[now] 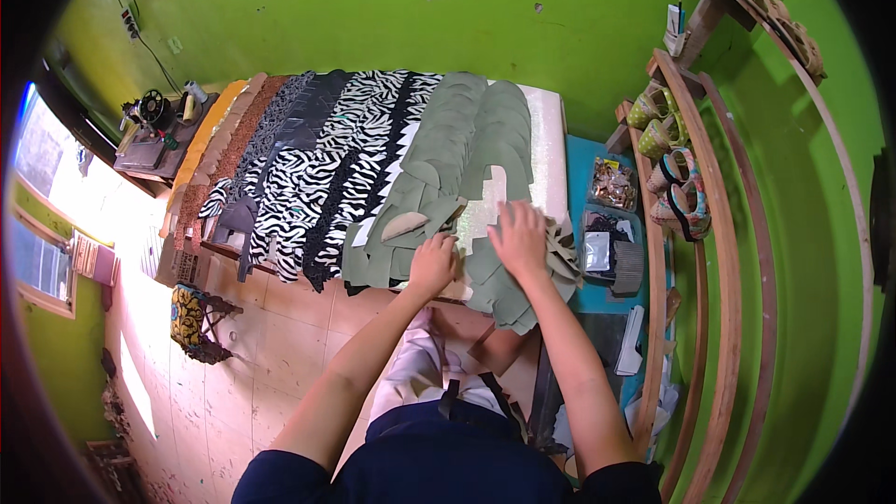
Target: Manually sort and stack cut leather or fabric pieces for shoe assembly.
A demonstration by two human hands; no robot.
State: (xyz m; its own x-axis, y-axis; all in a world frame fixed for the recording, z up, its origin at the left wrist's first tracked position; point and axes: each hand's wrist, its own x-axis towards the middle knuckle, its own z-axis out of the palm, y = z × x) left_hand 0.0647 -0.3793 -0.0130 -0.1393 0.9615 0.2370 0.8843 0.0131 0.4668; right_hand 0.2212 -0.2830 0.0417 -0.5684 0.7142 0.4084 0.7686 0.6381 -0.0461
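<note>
Sage-green cut pieces, many with curved edges, overlap in long rows on the table in front of me. My left hand is at the near end of the left green pile, its fingers bent closed at the edge of a green cut piece. Its fingertips are partly hidden. Palm down, my right hand rests over the right green pile, fingers stretched out and slightly apart. Between the hands shows a strip of pale, glittery sheet. A beige piece lies on the left pile.
Zebra-print pieces, black, brown and yellow rows fill the table's left. A sewing machine stands beyond. At right are plastic boxes and a wooden rack with shoes. A patterned stool is on the floor.
</note>
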